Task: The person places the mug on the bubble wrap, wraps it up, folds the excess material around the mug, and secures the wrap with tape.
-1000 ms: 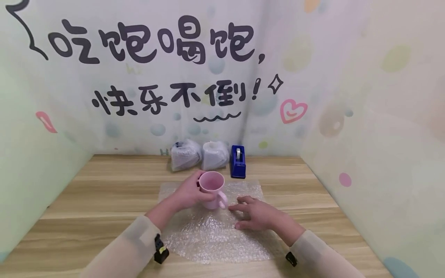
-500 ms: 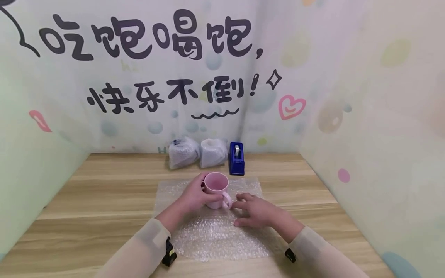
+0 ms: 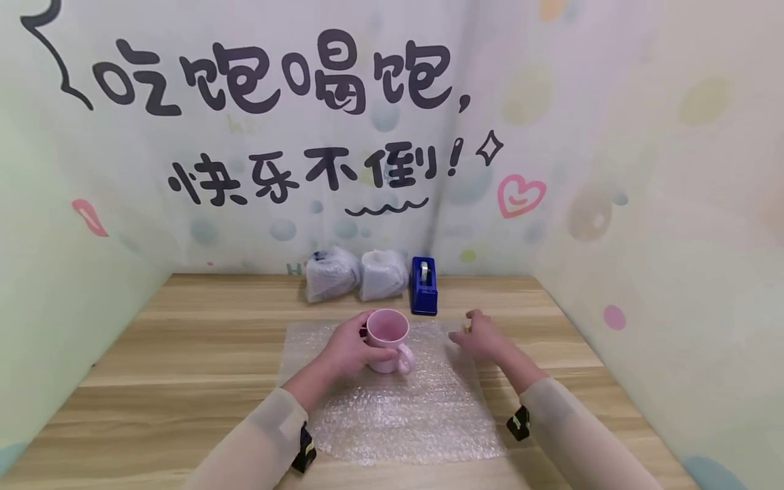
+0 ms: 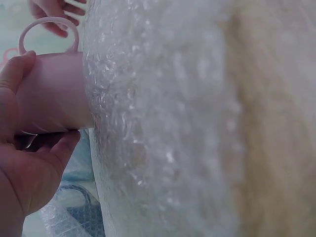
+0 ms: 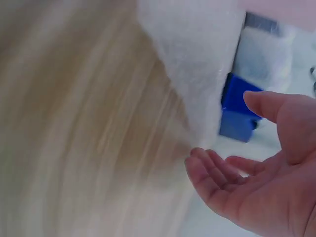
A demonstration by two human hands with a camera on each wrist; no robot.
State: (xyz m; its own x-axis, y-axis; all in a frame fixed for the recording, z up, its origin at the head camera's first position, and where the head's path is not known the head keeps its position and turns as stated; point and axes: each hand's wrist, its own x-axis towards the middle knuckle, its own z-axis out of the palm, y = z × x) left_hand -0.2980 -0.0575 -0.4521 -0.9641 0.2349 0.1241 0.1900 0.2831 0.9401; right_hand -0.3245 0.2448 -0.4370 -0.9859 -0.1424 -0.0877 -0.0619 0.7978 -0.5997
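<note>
A pink mug (image 3: 388, 329) stands upright on a sheet of bubble wrap (image 3: 404, 418), its handle turned toward the near right. My left hand (image 3: 352, 348) grips the mug's body from the left. In the left wrist view the thumb lies along the mug (image 4: 57, 91) near the handle, and the other fingers curl round the far side. Over the sheet's far right corner is my right hand (image 3: 485, 338), its fingers loosely bent with nothing between them. The right wrist view shows its fingertips (image 5: 197, 168) right at the corner of the bubble wrap (image 5: 197, 59).
Two bubble-wrapped bundles (image 3: 331, 275) (image 3: 382, 275) sit along the back of the wooden table (image 3: 184, 340). A blue tape dispenser (image 3: 424, 286) stands to their right. Printed curtain walls (image 3: 275, 238) enclose the table at the back and sides.
My right hand has left the mug's handle side and moved right and away from me to the sheet's far corner. The left hand shifted the mug slightly right, keeping its grip.
</note>
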